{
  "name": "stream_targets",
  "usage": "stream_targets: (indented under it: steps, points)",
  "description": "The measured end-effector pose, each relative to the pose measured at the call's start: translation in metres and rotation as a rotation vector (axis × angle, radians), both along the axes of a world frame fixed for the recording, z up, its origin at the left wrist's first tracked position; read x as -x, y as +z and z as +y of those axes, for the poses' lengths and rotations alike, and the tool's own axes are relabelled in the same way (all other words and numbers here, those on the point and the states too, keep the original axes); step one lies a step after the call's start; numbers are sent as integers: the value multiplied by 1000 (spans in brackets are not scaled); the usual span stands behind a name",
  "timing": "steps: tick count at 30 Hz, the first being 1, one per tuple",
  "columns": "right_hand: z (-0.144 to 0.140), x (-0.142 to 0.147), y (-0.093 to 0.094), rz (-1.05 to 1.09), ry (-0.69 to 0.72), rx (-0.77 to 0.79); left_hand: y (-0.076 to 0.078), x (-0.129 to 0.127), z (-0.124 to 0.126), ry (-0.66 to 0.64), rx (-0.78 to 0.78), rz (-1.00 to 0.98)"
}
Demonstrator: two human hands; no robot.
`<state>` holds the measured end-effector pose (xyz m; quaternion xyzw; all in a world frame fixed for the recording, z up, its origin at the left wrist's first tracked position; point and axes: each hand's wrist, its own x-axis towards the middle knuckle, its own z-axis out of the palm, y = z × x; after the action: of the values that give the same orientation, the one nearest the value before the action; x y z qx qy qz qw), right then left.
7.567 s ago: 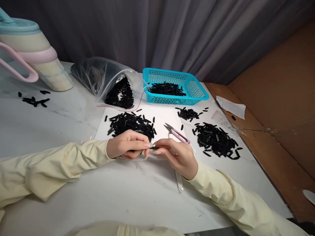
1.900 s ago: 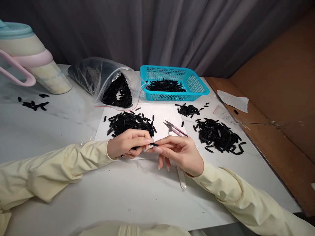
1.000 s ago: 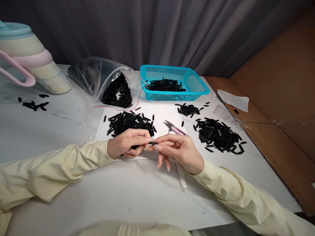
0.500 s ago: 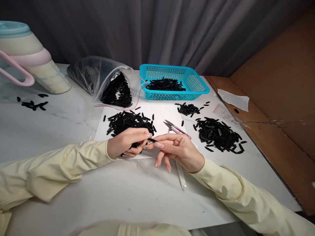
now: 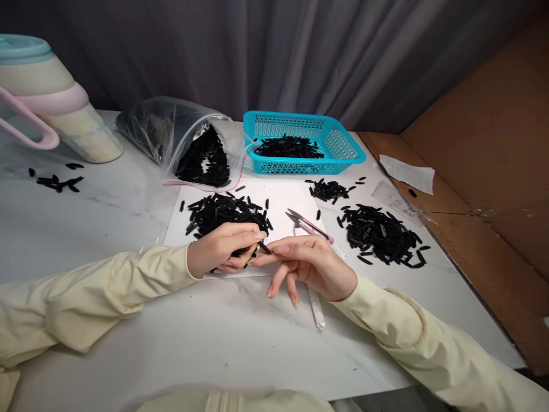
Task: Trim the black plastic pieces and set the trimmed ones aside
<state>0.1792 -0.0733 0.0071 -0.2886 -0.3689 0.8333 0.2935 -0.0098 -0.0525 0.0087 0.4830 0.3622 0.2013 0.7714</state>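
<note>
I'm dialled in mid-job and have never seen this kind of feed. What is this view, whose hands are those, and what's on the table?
This is one camera worn on a person's head, looking down at their own bare hands; no machine is involved. The left hand pinches a small black strip at its fingertips, with more strips in its palm. The right hand touches that strip, fingers spread. On the white table lie a white sheet with a pile of strips, pink snips, a second pile, a blue basket, a clear bag and a pastel jug.
</note>
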Motion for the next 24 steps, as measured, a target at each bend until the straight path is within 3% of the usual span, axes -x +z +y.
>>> stream_targets:
  steps: [18,21,24]
  points:
    - [0,2,0,-58,-11,-31,-1,0,1,3,26,6]
    - [2,-1,6,-115,-66,-94,0,-2,2,30,67,-18]
    - [22,-11,21,-253,-180,-262,0,-3,5,36,125,-71]
